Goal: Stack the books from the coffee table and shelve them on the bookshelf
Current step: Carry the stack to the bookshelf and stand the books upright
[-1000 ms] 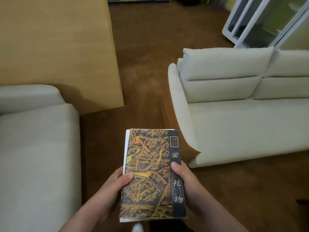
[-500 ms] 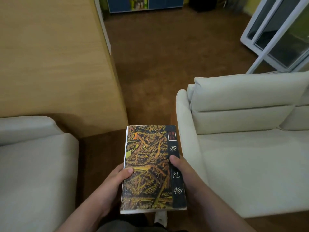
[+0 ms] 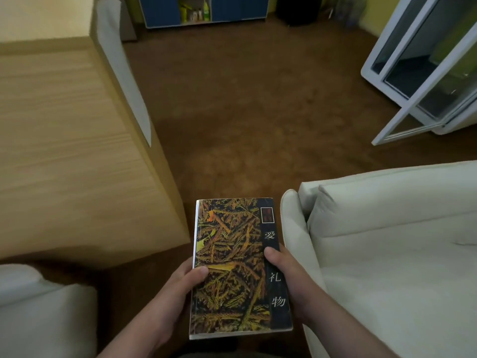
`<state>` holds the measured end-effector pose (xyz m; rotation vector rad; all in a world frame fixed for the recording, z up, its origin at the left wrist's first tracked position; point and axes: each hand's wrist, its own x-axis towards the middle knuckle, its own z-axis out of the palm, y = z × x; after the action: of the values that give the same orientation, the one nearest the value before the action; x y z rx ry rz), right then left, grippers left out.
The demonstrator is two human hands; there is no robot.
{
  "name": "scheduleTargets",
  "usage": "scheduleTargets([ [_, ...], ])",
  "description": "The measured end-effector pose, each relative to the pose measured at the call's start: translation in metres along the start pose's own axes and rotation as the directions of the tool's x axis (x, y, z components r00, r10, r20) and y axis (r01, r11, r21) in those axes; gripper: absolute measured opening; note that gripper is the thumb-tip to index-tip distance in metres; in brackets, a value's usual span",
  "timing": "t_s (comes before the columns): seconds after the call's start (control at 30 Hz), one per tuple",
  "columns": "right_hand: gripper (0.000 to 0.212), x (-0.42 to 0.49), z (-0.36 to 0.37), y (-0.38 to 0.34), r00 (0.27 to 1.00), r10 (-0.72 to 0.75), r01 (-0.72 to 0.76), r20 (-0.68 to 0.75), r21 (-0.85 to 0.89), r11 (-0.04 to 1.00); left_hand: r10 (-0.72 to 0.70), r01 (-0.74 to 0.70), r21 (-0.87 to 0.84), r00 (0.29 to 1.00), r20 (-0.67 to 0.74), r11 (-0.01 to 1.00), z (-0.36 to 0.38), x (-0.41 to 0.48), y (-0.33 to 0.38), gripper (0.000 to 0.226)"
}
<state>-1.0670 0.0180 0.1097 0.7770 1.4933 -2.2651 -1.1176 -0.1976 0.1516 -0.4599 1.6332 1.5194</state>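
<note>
Plainly, the book point(image 3: 232, 267) is in the air rather than on any desk. It is held flat, cover up, low in the middle of the view, above the brown floor point(image 3: 245, 99). The left grip point(image 3: 178, 288), a bare hand, clamps the book's left edge with its thumb on the cover. The right grip point(image 3: 289, 277) clamps the right edge, its thumb on the dark title strip. The fingers beneath are hidden on both sides.

Several things could go wrong from here. Both thumbs sit on the near half, so if either loosens, the far end would likely dip and the book slide forward. A pale edge shows along its left and near sides. I cannot tell whether that is only pages or a second book underneath; a loose one could slip out.

The way ahead runs between a wooden cabinet point(image 3: 64, 151) on the left and a pale sofa point(image 3: 387, 254) on the right, whose arm lies just beside the book and could catch it. A blue unit point(image 3: 204, 9) stands far ahead; whether it is the bookshelf is unclear.
</note>
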Motion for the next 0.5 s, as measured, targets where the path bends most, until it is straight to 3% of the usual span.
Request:
scheduleTargets([
  [0.03,0.068,0.013,0.002,-0.012,1.000,-0.004,0.004,-0.009,0.002,1.000,-0.019,0.018,0.016,0.999,0.026,1.000,-0.001,0.009,0.017,0.077],
  [0.13,0.063,0.049,0.002,-0.045,0.999,-0.004,0.006,-0.050,0.045,0.999,0.089,-0.096,0.140,0.994,0.061,0.986,-0.003,0.041,0.054,0.042],
  [0.2,0.062,0.074,-0.001,-0.065,0.998,-0.013,0.017,-0.059,0.071,0.997,0.155,-0.165,0.155,0.985,0.072,0.974,0.002,0.068,0.080,0.038],
  [0.33,0.059,0.134,-0.019,-0.110,0.996,-0.034,0.042,-0.088,0.093,0.995,0.022,-0.014,0.101,0.997,-0.080,0.995,0.015,0.142,0.140,0.039],
  [0.5,0.062,0.215,-0.049,-0.174,0.992,-0.062,0.072,-0.112,0.080,0.994,0.047,-0.048,0.055,0.999,0.018,0.997,0.025,0.218,0.210,0.042],
])
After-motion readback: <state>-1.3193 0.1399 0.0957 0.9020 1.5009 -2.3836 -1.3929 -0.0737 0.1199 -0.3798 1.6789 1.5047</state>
